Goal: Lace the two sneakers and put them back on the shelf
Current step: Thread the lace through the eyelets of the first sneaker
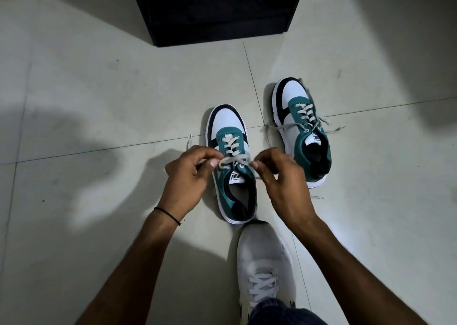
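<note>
Left hand (pixel 189 174) and right hand (pixel 278 176) each pinch a lace end (pixel 231 161) over the near sneaker (pixel 231 166) on bare tile floor (pixel 99 89), second sneaker (pixel 303 129) just right, dark shelf (pixel 217 10) beyond, open floor between.

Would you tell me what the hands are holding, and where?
Both pinch the lace of the near sneaker near the top eyelets: left hand on the left strand, right hand on the right.
</note>
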